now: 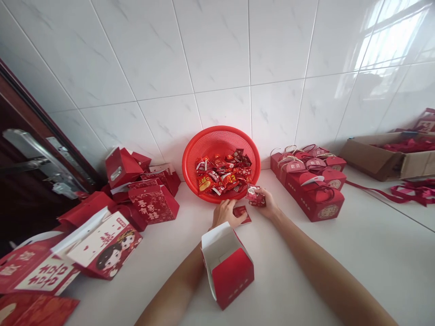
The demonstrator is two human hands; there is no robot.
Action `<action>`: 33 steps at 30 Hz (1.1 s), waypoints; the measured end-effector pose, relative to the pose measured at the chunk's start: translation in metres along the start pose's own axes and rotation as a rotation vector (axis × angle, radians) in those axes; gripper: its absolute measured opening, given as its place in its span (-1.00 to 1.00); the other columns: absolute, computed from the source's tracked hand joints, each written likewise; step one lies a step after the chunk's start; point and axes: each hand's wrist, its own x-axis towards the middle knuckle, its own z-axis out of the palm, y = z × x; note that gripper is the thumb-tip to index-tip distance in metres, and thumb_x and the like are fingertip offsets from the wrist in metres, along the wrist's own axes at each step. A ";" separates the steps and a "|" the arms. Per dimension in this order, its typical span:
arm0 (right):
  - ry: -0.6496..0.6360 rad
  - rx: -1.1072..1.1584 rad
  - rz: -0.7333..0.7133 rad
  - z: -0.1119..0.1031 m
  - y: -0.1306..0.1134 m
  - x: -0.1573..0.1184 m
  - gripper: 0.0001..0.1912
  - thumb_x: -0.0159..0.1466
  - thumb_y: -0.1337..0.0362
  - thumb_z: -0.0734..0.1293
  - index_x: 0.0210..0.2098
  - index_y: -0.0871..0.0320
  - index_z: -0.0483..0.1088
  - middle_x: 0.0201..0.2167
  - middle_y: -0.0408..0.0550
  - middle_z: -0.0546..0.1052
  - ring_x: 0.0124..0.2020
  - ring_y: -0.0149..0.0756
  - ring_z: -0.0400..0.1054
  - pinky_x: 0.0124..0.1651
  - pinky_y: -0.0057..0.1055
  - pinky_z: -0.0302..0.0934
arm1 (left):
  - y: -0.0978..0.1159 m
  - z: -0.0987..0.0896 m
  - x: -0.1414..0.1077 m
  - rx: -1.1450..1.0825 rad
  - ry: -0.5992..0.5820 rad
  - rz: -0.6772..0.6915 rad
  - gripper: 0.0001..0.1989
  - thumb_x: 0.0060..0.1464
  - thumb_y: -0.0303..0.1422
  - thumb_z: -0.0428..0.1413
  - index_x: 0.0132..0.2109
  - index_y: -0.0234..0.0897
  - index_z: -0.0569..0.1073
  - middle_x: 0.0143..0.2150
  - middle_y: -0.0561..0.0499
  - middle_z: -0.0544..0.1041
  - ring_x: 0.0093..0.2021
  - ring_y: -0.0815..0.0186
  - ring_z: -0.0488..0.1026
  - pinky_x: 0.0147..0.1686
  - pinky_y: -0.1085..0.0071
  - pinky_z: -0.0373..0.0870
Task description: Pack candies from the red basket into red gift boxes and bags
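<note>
My right hand (269, 204) grips a small red printed candy packet (250, 194) just beside the basket's lower right rim. My left hand (227, 214) lies below the basket's front rim with its fingers apart and its thumb over another flat red packet (242, 213) on the table. Wrapped candies (224, 174) in red, brown and gold are heaped in the red plastic basket (190, 156), which is tilted towards me. Between my forearms stands a red gift box (234, 278) with its top unfolded and its white inside showing; it hides part of my left wrist.
At the left, unfilled-looking red boxes (154, 203) and printed boxes (108, 246) are piled near a dark door (20, 158). Several closed red boxes (314, 199) with cord handles stand at the right. Beyond them are a cardboard carton (377, 158) and red ribbon (414, 192). A tiled wall (217, 45) rises behind.
</note>
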 end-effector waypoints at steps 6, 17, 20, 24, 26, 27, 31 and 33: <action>0.024 0.014 0.016 0.003 -0.001 -0.003 -0.83 -0.01 0.30 0.43 -0.41 0.10 0.39 -0.52 -0.15 0.55 -0.52 -0.34 0.39 -0.44 -0.41 0.28 | -0.010 -0.002 0.005 -0.351 -0.088 -0.052 -0.54 -0.23 -0.23 0.40 -0.10 -0.21 0.60 -0.22 -0.09 0.61 -0.17 0.08 0.54 -0.15 0.24 0.45; 0.001 0.035 0.058 0.008 0.000 -0.004 -0.84 -0.03 0.30 0.44 -0.43 0.12 0.43 -0.51 -0.12 0.57 -0.53 -0.35 0.40 -0.47 -0.45 0.26 | -0.016 -0.063 0.033 -0.920 -0.337 -0.282 -0.61 -0.20 -0.16 0.40 -0.23 -0.28 0.58 -0.41 0.03 0.55 -0.52 0.34 0.45 -0.56 0.46 0.34; -0.011 0.027 0.075 0.009 0.000 -0.004 -0.87 -0.02 0.31 0.43 -0.45 0.12 0.43 -0.53 -0.10 0.56 -0.54 -0.35 0.40 -0.49 -0.44 0.26 | -0.017 -0.088 0.058 -1.075 0.212 -0.349 -0.50 -0.08 -0.12 0.35 -0.02 -0.24 0.50 -0.25 -0.03 0.59 -0.36 0.31 0.57 -0.38 0.43 0.49; -0.028 0.016 0.080 0.008 0.001 -0.003 -0.88 -0.01 0.32 0.42 -0.43 0.13 0.44 -0.52 -0.09 0.57 -0.56 -0.35 0.40 -0.51 -0.45 0.25 | -0.021 -0.094 0.070 -1.057 0.244 -0.430 -0.38 -0.08 -0.24 0.36 0.13 -0.27 0.40 -0.20 -0.08 0.61 -0.29 0.28 0.62 -0.26 0.38 0.54; -0.038 0.009 0.078 0.009 0.001 -0.003 -0.87 0.00 0.32 0.44 -0.43 0.13 0.44 -0.53 -0.10 0.56 -0.57 -0.36 0.40 -0.53 -0.47 0.24 | -0.022 -0.083 0.063 -1.005 0.137 -0.400 -0.44 -0.12 -0.27 0.37 0.05 -0.31 0.46 -0.21 -0.10 0.62 -0.34 0.28 0.61 -0.29 0.36 0.55; -0.045 0.004 0.078 0.009 0.001 -0.003 -0.87 0.00 0.31 0.44 -0.43 0.13 0.44 -0.53 -0.10 0.56 -0.58 -0.36 0.39 -0.54 -0.47 0.23 | -0.022 -0.076 0.057 -0.980 0.093 -0.370 -0.50 -0.14 -0.27 0.37 -0.02 -0.32 0.51 -0.22 -0.11 0.62 -0.36 0.27 0.61 -0.31 0.35 0.55; -0.074 -0.015 0.082 0.013 0.001 -0.006 -0.82 0.00 0.30 0.48 -0.38 0.14 0.49 -0.50 -0.08 0.59 -0.55 -0.34 0.42 -0.54 -0.47 0.24 | -0.014 -0.043 0.035 -0.858 -0.057 -0.241 -0.71 -0.11 -0.26 0.32 -0.21 -0.31 0.60 -0.28 -0.10 0.64 -0.35 0.24 0.59 -0.29 0.32 0.54; -0.081 -0.024 0.085 0.017 0.002 -0.008 -0.78 -0.02 0.30 0.51 -0.35 0.14 0.51 -0.47 -0.08 0.61 -0.52 -0.33 0.44 -0.50 -0.46 0.27 | -0.008 -0.031 0.029 -0.773 -0.080 -0.186 -0.73 -0.09 -0.25 0.30 -0.21 -0.28 0.61 -0.26 -0.10 0.66 -0.29 0.20 0.60 -0.24 0.30 0.54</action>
